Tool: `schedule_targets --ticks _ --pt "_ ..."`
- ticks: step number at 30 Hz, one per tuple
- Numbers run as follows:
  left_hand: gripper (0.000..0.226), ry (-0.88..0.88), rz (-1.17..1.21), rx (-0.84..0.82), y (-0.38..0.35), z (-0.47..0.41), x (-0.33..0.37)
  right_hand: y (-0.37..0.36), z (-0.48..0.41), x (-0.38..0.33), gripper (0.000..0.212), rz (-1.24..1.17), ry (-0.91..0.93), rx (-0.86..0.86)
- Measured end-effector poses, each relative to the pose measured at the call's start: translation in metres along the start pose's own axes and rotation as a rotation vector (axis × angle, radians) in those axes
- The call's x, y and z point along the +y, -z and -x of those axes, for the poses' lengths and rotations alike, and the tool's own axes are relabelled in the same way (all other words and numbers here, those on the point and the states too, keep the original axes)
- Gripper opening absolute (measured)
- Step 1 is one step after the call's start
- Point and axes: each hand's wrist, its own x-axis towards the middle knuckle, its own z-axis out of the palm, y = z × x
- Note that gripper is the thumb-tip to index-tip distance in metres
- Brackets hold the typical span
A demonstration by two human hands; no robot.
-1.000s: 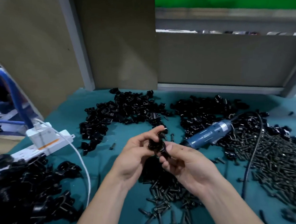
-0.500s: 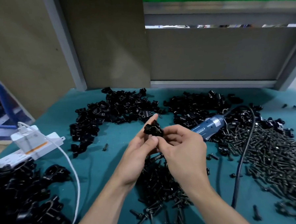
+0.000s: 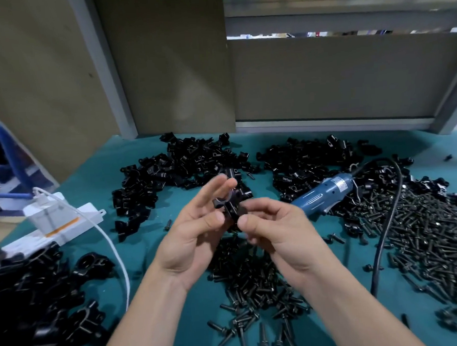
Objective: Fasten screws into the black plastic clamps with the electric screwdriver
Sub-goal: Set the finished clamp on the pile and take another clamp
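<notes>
Between both hands' fingers [image 3: 214, 219], black clamp [image 3: 228, 206]

One electric screwdriver [image 3: 322, 194], one power strip [image 3: 66, 223] — three clamp heaps [image 3: 179, 164] [image 3: 308, 158] [image 3: 35, 296], two screw heaps [image 3: 254, 282] [image 3: 432, 236]

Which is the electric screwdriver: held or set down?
Set down: the electric screwdriver lies on the table, while left hand and right hand hold a black clamp.

clamp heaps [image 3: 195, 161] behind | screws [image 3: 423, 228] right | screwdriver [image 3: 324, 194] between
</notes>
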Motion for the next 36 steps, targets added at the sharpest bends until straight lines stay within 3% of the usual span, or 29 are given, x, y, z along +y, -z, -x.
schedule_targets --ticks 4,7,11,14,17,20,22,25,28,33,36 --pt "0.063 -0.018 -0.492 0.049 -0.007 -0.001 0.001 0.004 0.001 -0.007 0.036 0.545 0.262 0.31" --pt "0.058 0.013 -0.673 0.015 -0.01 -0.002 0.003 0.004 0.005 -0.01 0.022 0.622 0.346 0.366" --pt "0.04 0.059 -0.802 -0.047 -0.01 -0.002 0.013 0.0 0.009 -0.015 0.031 0.748 0.419 0.363" --pt "0.028 0.061 -0.708 -0.011 -0.015 -0.006 0.013 0.0 0.009 -0.014 0.027 0.752 0.406 0.323" --pt "0.024 0.052 -0.579 0.169 -0.014 -0.01 0.007 0.004 0.004 -0.014 0.029 0.775 0.343 0.206" --pt "0.045 0.091 -0.37 0.368 -0.007 -0.009 0.006 0.017 -0.001 -0.019 0.023 1.112 0.217 0.116" --pt "0.04 0.105 -0.24 0.435 -0.004 -0.006 0.005 0.023 -0.003 -0.021 0.026 1.352 0.117 0.042" --pt "0.032 0.095 -0.128 0.476 -0.003 -0.005 0.0 0.026 -0.006 -0.02 0.031 1.419 0.081 -0.031" --pt "0.021 0.064 -0.137 0.492 -0.005 -0.007 -0.003 0.032 -0.009 -0.024 0.032 1.426 0.098 -0.009" --pt "0.018 0.036 -0.277 0.553 -0.001 -0.009 -0.006 0.051 -0.027 -0.029 0.024 1.327 0.149 0.227" --pt "0.016 -0.015 -0.367 0.59 0.002 -0.012 -0.006 0.042 -0.049 -0.023 0.029 1.405 0.115 0.174"
